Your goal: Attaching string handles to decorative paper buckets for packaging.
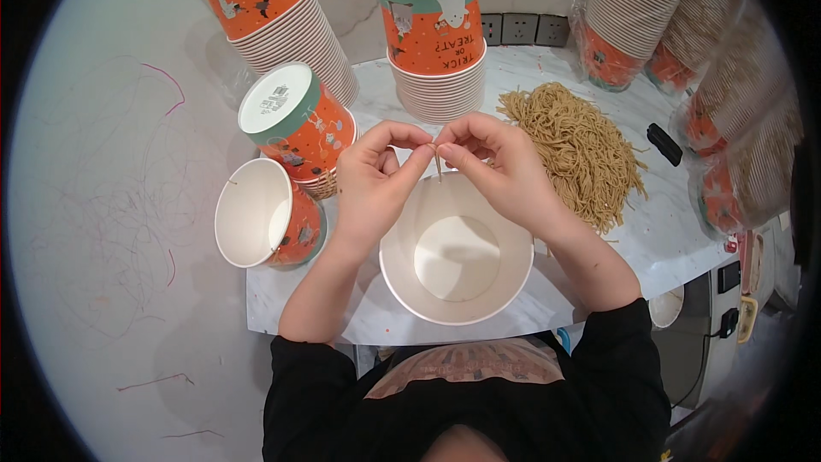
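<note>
A large white paper bucket (400, 258) stands mouth-up in front of me, its inside showing. At its far rim, a thin tan cord (439, 164) comes up between my hands. My left hand (376, 180) pinches the cord between thumb and fingertips. From the other side my right hand (505, 169) pinches it too, the fingertips of both hands nearly touching. Whether the cord is knotted is hidden by the fingers. A heap of tan cords (575, 150) lies just right of my right hand.
At left, an orange bucket (301, 222) lies tilted, with cord bits at its rim. Behind it are an upturned bucket (318, 133) and stacked buckets (295, 43); another stack (436, 90) stands at the back. Bagged stacks (637, 8) line the right, near a black object (664, 145).
</note>
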Demonstrator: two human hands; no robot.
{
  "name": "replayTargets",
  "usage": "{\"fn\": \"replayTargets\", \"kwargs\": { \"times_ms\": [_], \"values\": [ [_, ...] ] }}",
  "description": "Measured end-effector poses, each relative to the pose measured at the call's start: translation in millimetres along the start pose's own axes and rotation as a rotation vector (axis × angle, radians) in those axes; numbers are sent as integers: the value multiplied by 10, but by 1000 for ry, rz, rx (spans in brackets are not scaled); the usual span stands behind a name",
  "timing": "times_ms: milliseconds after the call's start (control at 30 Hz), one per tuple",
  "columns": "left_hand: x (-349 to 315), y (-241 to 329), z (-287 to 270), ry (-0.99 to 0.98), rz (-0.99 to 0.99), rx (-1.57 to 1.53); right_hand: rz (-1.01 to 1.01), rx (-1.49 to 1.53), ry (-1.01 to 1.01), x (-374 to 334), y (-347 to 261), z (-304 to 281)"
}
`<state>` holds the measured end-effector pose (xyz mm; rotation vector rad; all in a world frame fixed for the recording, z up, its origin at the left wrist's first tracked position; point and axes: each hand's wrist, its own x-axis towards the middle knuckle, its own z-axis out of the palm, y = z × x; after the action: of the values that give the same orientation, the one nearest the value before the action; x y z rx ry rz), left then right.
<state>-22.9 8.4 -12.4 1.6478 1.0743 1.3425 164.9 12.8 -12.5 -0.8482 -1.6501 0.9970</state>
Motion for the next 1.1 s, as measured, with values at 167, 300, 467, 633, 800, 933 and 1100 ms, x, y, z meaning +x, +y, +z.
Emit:
{"fn": "replayTargets", "kwargs": {
  "times_ms": [167, 300, 467, 633, 800, 933, 1100],
  "values": [
    [-1, -7, 19, 50, 23, -14, 40, 27, -13, 1, -20, -10],
    [-14, -17, 1, 58, 6, -7, 81, 39, -32, 21, 28, -26],
    [11, 23, -116, -10, -24, 43, 222, 163, -102, 38, -4, -53],
    [-5, 113, -183, -153, -41, 213, 381, 414, -152, 35, 5, -95],
    [4, 7, -239, -200, -155, 59, 377, 407, -157, 28, -41, -83],
    [16, 23, -247, -227, -270, 47, 338, 308, -131, 29, -33, -73],
    [43, 61, -226, -222, -302, -52, 90, 134, -109, 30, 12, -70]
  ]
}}
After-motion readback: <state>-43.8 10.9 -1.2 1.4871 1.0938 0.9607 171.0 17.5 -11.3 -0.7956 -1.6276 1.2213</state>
